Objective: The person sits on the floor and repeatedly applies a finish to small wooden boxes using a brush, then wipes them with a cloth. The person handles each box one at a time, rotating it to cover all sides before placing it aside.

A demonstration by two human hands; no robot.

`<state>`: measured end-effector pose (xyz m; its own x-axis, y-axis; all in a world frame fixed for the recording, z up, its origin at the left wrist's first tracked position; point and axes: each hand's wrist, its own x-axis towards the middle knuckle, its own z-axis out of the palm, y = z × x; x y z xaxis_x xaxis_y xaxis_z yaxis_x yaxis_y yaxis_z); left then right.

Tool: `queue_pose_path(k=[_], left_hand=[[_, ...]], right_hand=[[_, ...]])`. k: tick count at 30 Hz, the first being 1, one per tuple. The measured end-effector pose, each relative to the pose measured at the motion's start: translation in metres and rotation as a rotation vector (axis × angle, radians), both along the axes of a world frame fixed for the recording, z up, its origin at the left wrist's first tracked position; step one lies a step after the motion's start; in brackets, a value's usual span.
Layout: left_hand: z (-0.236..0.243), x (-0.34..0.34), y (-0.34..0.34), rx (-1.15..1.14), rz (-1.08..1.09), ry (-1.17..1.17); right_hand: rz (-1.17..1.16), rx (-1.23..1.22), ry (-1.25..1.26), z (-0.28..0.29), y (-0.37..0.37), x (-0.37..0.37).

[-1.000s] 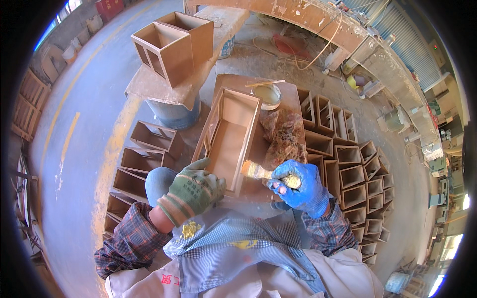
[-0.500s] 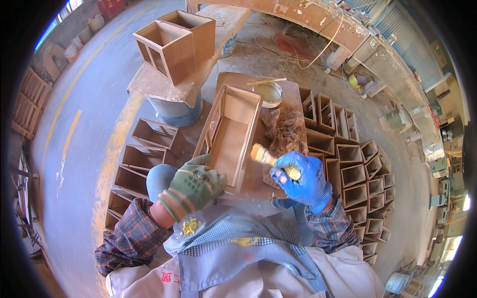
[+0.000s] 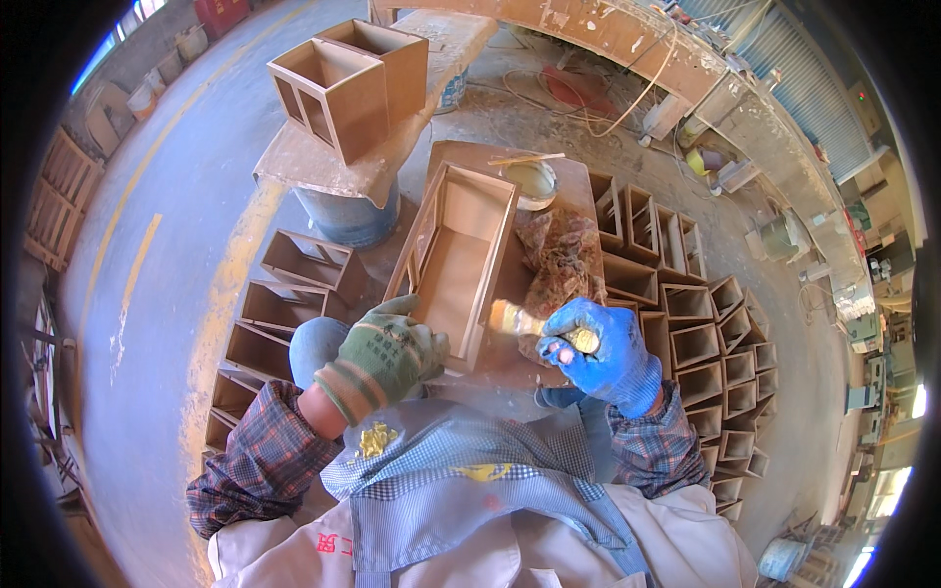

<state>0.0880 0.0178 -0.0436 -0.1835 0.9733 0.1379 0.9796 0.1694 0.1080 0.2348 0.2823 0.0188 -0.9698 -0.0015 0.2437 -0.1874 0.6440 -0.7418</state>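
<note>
An open wooden box (image 3: 461, 255) lies on a brown board in front of me, its hollow side up. My left hand (image 3: 382, 358), in a green glove with tan stripes, is closed over the box's near left corner. In a blue glove, my right hand (image 3: 600, 353) grips a paintbrush (image 3: 517, 319) by its handle. The pale bristles point left, close to the box's right wall; whether they touch it I cannot tell. Beyond the brush, a crumpled brown-stained rag (image 3: 559, 257) lies on the board, with a round tub of pale liquid (image 3: 534, 184) behind it.
A thin stick (image 3: 527, 159) rests across the tub. Many similar boxes stand stacked to the right (image 3: 698, 345) and in a row at the left (image 3: 284, 306). At the far left, two joined boxes (image 3: 353, 83) sit on a covered board above a blue drum (image 3: 348, 218).
The paintbrush has shifted slightly left and down, nearer the box's right wall. My left hand stays on the box, almost unmoved.
</note>
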Motion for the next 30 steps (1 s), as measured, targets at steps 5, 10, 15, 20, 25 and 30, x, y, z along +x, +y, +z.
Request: queue_pose_path(k=[5,10,15,20,25,30], left_hand=[[-0.003,0.001,0.001,0.007,0.006,0.002],[-0.004,0.001,0.001,0.026,0.004,-0.003],[-0.004,0.0,0.001,0.033,0.013,-0.057],[-0.003,0.0,0.0,0.055,0.006,-0.042],[-0.001,-0.001,0.0,0.013,-0.007,-0.085],[-0.001,-0.001,0.0,0.035,-0.008,-0.09]], right_hand=[[-0.062,-0.375,-0.087,-0.006,-0.007,0.012],[0.053,-0.521,-0.171,-0.015,-0.021,0.027],[-0.103,-0.418,-0.09,-0.015,-0.02,0.016],[-0.065,-0.423,-0.136,-0.012,-0.023,0.016],[0.148,-0.419,-0.162,-0.01,-0.024,0.036],[-0.157,-0.631,-0.128,-0.022,-0.008,0.006]])
